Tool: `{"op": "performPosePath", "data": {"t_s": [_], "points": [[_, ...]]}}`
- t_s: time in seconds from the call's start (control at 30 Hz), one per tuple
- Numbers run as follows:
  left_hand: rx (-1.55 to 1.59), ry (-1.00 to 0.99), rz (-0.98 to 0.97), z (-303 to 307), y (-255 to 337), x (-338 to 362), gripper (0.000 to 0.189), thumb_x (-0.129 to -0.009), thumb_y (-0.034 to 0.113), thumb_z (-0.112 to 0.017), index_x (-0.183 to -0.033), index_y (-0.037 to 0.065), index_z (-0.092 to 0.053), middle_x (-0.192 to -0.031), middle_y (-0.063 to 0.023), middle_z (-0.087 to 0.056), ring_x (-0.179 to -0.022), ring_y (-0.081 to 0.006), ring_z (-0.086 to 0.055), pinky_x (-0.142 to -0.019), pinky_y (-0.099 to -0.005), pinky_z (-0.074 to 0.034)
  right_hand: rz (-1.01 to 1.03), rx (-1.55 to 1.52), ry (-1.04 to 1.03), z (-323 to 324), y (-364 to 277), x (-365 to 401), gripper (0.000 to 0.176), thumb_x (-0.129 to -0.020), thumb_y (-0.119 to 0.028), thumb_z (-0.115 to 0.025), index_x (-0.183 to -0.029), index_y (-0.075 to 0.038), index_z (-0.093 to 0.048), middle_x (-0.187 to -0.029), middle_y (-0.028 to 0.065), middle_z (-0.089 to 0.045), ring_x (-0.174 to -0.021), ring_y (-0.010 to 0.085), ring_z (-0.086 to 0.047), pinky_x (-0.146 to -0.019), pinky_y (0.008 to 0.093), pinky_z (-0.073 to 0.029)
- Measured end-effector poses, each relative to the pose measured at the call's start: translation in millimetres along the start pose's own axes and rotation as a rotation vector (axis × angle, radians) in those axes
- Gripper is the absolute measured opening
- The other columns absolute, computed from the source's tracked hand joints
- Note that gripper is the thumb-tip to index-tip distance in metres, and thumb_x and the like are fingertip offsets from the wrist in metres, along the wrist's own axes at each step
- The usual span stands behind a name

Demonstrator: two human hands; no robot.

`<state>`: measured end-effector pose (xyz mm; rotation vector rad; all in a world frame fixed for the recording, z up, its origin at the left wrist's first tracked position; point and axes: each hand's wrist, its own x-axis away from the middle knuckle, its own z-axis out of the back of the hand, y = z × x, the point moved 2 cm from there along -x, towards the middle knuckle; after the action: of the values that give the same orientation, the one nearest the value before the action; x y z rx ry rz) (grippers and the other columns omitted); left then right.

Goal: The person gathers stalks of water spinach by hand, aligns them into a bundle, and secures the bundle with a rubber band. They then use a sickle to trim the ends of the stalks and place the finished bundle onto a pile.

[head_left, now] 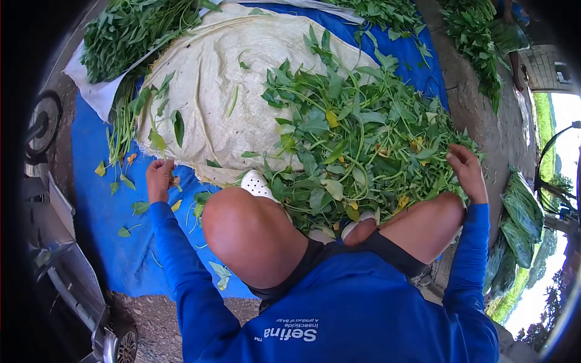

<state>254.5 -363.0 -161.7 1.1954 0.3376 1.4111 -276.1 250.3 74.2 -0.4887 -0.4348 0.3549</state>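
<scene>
My left hand [160, 180] is closed, fingertips pinched, over the blue tarp by the edge of a pale woven sack [212, 115]. A leafy green stem [157, 140] rises from its fingers, and a small withered brownish leaf hangs beside them. At the right edge of a big loose heap of leafy green stems [363, 133], my right hand [467, 172] rests with its fingers loosely bent and apart. I see nothing held in it. Yellow leaves are mixed into the heap, which covers the sack's right part and reaches my feet.
A thick bunch of greens [133, 42] lies at the upper left, with long stems [121, 121] below it. Loose leaves dot the blue tarp [109, 212]. More greens [472, 42] and bagged greens [520, 212] stand at the right. A vehicle's wheel [127, 345] is at lower left.
</scene>
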Motion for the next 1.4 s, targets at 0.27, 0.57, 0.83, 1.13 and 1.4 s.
{"op": "performPosePath", "data": {"t_s": [0.27,0.57,0.83,1.13,1.4], "points": [[0.153,-0.19,-0.47,10.5,231.9,163.2,0.033,-0.105,0.027,-0.072,-0.126,0.001,-0.072,-0.085,0.0029,-0.063,-0.056,-0.0031,-0.046,-0.049,-0.0227,-0.033,0.553,-0.398,-0.591,-161.4,-193.6,35.2,0.052,-0.105,-0.036,-0.071,-0.14,0.002,-0.067,-0.117,0.0141,-0.076,-0.107,0.0192,-0.071,-0.091,0.0344,-0.057],[-0.179,-0.616,-0.419,-85.3,262.0,341.7,0.03,-0.103,0.027,-0.075,-0.116,0.0,-0.074,-0.097,-0.0031,-0.074,-0.079,-0.0085,-0.064,-0.071,-0.0263,-0.051,-0.121,-1.406,-0.877,-291.6,-160.9,34.9,0.043,-0.105,-0.038,-0.071,-0.137,-0.009,-0.066,-0.111,0.0056,-0.073,-0.094,0.0187,-0.073,-0.079,0.0309,-0.06],[-0.198,0.021,-0.25,39.3,101.6,257.8,0.034,-0.097,0.031,-0.08,-0.11,-0.001,-0.076,-0.092,-0.0078,-0.077,-0.078,-0.0148,-0.07,-0.068,-0.0318,-0.055,-0.466,-0.857,-0.5,-446.7,21.9,8.2,0.004,-0.093,-0.011,-0.063,-0.093,-0.007,-0.064,-0.078,0.0031,-0.064,-0.06,0.014,-0.06,-0.048,0.0285,-0.047],[-0.327,0.011,-0.052,25.4,-92.8,152.6,0.036,-0.088,0.027,-0.082,-0.105,-0.004,-0.077,-0.096,-0.015,-0.08,-0.087,-0.0204,-0.074,-0.079,-0.0385,-0.058,-0.055,-0.361,-0.547,-475.3,13.4,20.7,0.038,-0.093,-0.019,-0.074,-0.125,0.001,-0.073,-0.098,0.0118,-0.077,-0.09,0.0233,-0.073,-0.084,0.0351,-0.058],[-0.543,0.488,-0.184,53.9,-79.4,-54.5,0.044,-0.085,0.031,-0.079,-0.112,-0.003,-0.077,-0.106,-0.0211,-0.079,-0.1,-0.0391,-0.076,-0.093,-0.0455,-0.06,-0.314,-0.19,-0.924,-424.5,-12.9,-10.2,0.041,-0.096,-0.018,-0.073,-0.133,-0.002,-0.07,-0.102,0.006,-0.075,-0.082,0.0166,-0.068,-0.069,0.035,-0.056]]}}
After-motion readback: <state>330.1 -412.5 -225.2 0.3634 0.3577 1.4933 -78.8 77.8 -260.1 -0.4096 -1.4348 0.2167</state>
